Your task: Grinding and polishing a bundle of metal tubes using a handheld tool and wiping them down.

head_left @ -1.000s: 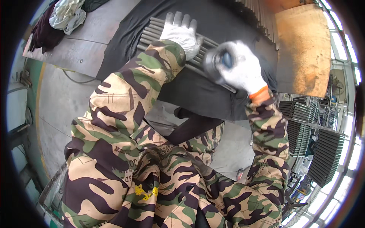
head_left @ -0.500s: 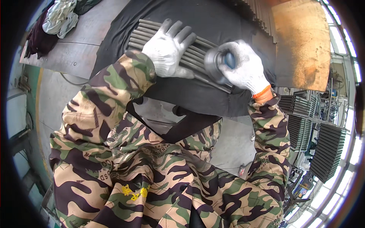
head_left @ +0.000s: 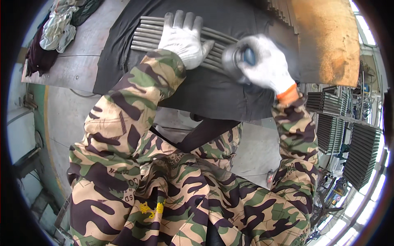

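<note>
Grey metal rods lay seemingly braced under the spread left hand; the right hand, clamped on a blurred round tool over them, likely needed steadiness.

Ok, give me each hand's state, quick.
Left hand: open, laid flat across the metal rods.
Right hand: closed, holding a round tool, blurred.

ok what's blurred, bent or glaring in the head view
Head view: the white-gloved right hand and the round grey object with a blue part it grips look motion-blurred; head view: the white-gloved left hand and grey metal rods look crisper; head view, right rim: bright windows are blown out and curved.
</note>
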`<state>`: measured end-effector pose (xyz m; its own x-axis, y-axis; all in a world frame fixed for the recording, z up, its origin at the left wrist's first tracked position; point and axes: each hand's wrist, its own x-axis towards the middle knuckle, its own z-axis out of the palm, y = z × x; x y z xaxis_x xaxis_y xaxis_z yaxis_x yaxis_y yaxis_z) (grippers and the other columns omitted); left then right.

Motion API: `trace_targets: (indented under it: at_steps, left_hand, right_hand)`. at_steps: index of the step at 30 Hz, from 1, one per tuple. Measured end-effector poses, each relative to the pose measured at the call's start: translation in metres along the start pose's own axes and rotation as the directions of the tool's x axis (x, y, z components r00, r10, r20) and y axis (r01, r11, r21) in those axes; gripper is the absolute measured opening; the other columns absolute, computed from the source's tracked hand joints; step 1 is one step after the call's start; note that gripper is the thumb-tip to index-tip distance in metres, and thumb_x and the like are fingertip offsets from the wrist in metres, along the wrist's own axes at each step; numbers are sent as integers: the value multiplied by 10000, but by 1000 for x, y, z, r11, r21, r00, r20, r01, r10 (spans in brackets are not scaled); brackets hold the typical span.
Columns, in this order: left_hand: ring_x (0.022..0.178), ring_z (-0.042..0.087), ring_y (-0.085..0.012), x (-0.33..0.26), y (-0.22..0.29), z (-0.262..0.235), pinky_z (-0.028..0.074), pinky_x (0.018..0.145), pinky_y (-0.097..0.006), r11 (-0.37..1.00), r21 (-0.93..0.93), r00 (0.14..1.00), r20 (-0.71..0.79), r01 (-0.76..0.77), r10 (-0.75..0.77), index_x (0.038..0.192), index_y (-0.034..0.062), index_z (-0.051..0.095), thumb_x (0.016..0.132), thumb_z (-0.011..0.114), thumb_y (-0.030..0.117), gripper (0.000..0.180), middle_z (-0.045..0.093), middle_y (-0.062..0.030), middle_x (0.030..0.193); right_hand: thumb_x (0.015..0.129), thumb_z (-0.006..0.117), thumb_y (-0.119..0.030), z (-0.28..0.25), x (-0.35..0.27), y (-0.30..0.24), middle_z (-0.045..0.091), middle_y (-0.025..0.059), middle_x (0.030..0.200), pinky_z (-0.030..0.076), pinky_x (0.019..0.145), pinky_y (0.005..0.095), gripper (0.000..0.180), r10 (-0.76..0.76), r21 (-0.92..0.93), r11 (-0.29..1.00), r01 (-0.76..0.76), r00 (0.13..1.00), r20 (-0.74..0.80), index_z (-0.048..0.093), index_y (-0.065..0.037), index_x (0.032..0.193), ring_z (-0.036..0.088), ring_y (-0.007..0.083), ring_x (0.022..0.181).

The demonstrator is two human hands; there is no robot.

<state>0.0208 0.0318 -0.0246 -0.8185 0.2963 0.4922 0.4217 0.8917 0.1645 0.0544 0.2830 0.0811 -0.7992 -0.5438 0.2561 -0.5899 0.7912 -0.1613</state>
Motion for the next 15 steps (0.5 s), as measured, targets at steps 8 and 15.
trace_targets:
  at_steps: [8, 15]
  left_hand:
    - [1266, 565, -364, 3, -1, 1, 400, 1139, -558, 1000, 15, 997, -81, 8, -7, 1302, 26, 658, 959, 743, 498, 589, 648, -160, 1267]
    - [1240, 571, -373, -19, 2, -21, 420, 1105, -552, 999, -10, 999, -22, -44, 43, 1320, 12, 642, 949, 752, 467, 597, 635, -150, 1263]
  right_hand:
    - [902, 775, -324, -3, -2, 4, 702, 116, 1075, 595, 968, 468, 266, 113, -42, 993, -111, 993, 41, 754, -197, 1135, 710, 360, 1074]
    - [920, 760, -335, 2, 1, 5, 703, 117, 1073, 599, 965, 475, 284, 106, -68, 992, -103, 993, 46, 748, -189, 1164, 711, 358, 1102]
